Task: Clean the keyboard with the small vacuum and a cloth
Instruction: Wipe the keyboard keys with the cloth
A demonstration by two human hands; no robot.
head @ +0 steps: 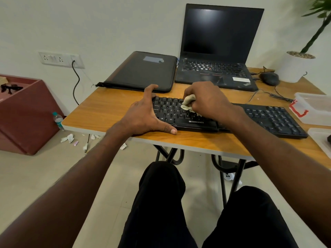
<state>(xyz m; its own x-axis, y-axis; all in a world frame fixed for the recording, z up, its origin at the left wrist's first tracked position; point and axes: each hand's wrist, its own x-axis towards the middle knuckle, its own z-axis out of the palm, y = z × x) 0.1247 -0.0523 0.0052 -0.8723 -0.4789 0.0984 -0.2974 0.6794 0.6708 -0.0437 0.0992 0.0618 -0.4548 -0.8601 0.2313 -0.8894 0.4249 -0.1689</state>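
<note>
Fingers of the right hand [206,99] are curled around a crumpled beige cloth [188,104], pressing it down onto the letter keys of a black keyboard [275,120]. Fingers of the left hand [145,113] are spread apart, with the forefinger bent over the keyboard's far left corner and the thumb lying straight along its near edge, so the hand brackets the left end of the keyboard.

The keyboard lies across the middle of a wooden worktop [107,108], running from the centre toward 3 o'clock. At 12 o'clock from the hands stands an open black laptop [218,51] with a dark screen. Just beside it, toward 11 o'clock, a black zipped sleeve [141,72] lies flat. A black mouse [269,78] sits at 2 o'clock, next to a white plant pot [293,68]. Clear plastic containers [313,108] rest at 3 o'clock, on the worktop's right edge.

On the floor at 9 o'clock are a dark red box [26,113], a plastic bottle [58,120] and scattered scraps of crumpled tissue [68,138]. A wall socket [60,59] with a black cable plugged in is at 10 o'clock
</note>
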